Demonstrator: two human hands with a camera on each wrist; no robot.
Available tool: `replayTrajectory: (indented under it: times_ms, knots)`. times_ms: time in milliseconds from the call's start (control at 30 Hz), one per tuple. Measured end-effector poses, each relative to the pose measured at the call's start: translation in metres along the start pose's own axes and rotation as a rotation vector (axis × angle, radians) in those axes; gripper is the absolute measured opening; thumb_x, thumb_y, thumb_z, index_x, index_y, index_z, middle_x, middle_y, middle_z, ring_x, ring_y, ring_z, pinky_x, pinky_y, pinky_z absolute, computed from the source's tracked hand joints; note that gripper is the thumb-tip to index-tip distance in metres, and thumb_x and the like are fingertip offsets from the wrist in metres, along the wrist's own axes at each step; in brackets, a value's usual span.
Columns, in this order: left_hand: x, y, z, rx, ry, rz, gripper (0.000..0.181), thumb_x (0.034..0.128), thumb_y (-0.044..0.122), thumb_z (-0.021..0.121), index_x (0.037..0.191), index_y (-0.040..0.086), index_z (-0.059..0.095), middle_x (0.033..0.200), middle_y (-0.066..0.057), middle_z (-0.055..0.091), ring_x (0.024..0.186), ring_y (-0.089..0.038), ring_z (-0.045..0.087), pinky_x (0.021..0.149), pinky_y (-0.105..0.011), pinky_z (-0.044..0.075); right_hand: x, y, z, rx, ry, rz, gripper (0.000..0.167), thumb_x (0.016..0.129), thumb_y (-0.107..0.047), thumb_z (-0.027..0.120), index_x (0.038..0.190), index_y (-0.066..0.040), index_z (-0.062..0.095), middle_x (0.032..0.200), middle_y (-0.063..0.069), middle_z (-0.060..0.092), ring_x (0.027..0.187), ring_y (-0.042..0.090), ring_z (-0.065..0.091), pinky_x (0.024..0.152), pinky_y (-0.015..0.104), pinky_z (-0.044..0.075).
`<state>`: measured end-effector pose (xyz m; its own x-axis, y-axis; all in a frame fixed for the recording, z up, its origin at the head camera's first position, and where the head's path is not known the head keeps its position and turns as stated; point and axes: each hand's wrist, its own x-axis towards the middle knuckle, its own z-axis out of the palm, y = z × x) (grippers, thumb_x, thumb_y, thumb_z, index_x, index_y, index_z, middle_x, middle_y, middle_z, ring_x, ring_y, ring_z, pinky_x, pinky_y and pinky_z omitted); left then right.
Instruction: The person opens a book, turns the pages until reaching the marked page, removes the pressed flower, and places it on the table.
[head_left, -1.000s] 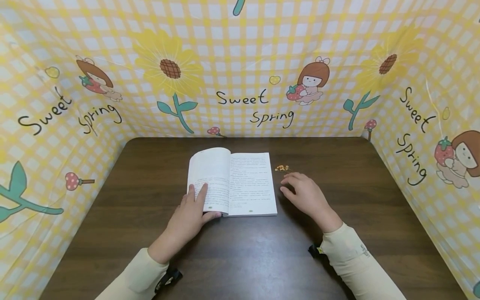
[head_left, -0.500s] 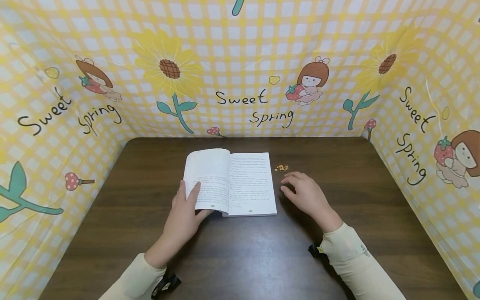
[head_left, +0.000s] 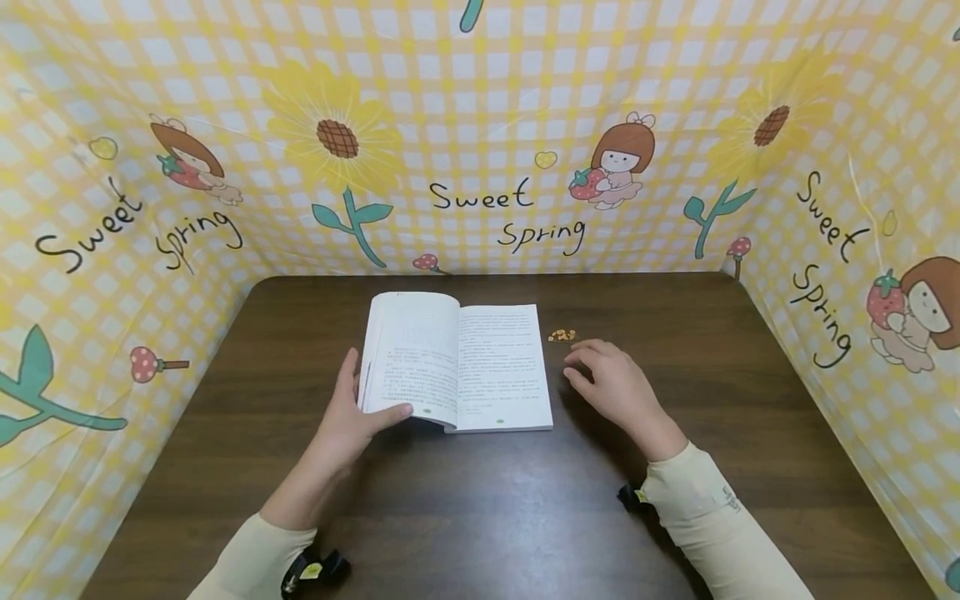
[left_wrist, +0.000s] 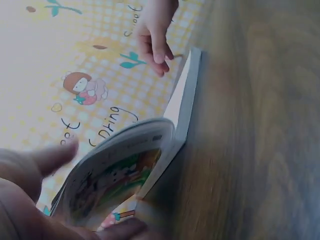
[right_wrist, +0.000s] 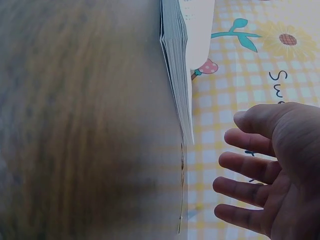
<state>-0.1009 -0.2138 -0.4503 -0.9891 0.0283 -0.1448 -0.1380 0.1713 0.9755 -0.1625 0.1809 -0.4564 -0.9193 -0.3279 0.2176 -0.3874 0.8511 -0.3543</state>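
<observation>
An open book (head_left: 504, 367) lies on the table, its left-hand pages (head_left: 415, 358) raised in a curve off the surface. At its outer left edge is my left hand (head_left: 347, 421), thumb stretched across the bottom corner of the page. The other fingers go partly behind the raised side. In the left wrist view, the fingers (left_wrist: 122, 229) reach under a colourful picture side, while the thumb (left_wrist: 57, 156) is spread away from them. To the book's right, my right hand (head_left: 617, 392) holds nothing, its fingers slightly bent near a small dried flower sprig (head_left: 562, 336).
The dark wooden table (head_left: 487, 517) extends around the book. A yellow checked cloth (head_left: 480, 100) with printed flowers and figures walls in the back and both sides. Black straps with small devices (head_left: 315, 570) sit at both wrists.
My left hand has shifted left, its fingers going from on top of the left page to its outer edge and behind. That page side has spread farther left. The right hand barely moves.
</observation>
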Motion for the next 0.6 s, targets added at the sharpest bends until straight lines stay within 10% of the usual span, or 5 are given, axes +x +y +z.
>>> replayTrajectory:
  times_ms: [233,600]
  knots:
    - [0.0,0.001,0.003,-0.484,0.116,-0.165,0.12,0.0919,-0.015,0.064,0.161,0.032,-0.023,0.148,-0.017,0.037,0.108,-0.014,0.069,0.095,-0.033,0.056,-0.001,0.002,0.001,0.009,0.021,-0.005,0.021,0.098,-0.026,0.07,0.111,-0.012,0.076,0.13,0.009,0.068,0.121,0.032,0.063,0.099,0.05,0.052]
    - [-0.002,0.006,0.02,-0.83,0.179,-0.231,0.089,0.0966,-0.017,0.051,0.163,0.019,0.004,0.141,-0.003,0.05,0.12,-0.012,0.064,0.103,-0.033,0.052,0.0,0.006,-0.006,0.026,0.051,-0.008,0.021,0.098,-0.026,0.07,0.11,-0.011,0.077,0.13,0.01,0.068,0.121,0.033,0.063,0.101,0.051,0.051]
